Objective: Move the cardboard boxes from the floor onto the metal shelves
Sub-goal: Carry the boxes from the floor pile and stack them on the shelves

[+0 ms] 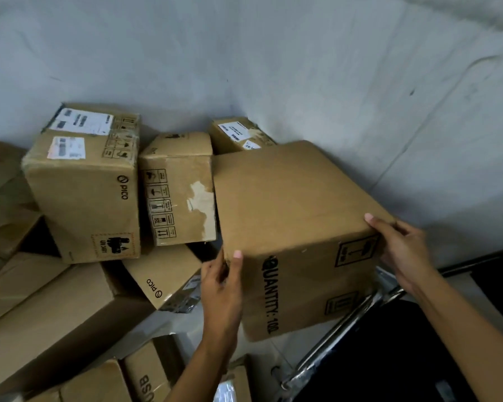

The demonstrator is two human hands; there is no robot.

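Boxes crowd the left of the scene: a flat carton lies near, and beyond it a PICO box with white labels sits atop the pile against the grey wall. Just right of that stands a narrower box with a torn patch, its base resting on another PICO carton that tilts below it. A labelled box sits farther back in the corner.

Right of centre is the task's thing in hand, the large box printed "QUANTITY", held tilted at its near face. The left hand grips its near left corner, thumb on top and fingers curled round the edge. The right hand holds the near right corner the same way, thumb over the top edge. Both grips are closed on that box; whether it is clear of what lies beneath cannot be told.

At the near right a shiny metal frame runs beside a dark surface, possibly part of the shelves.

This looks like the pick-up step for one box, with many left on the floor. The next move calls for lifting it clear of its neighbours, keeping it level, and turning toward a free shelf, which is not in view.
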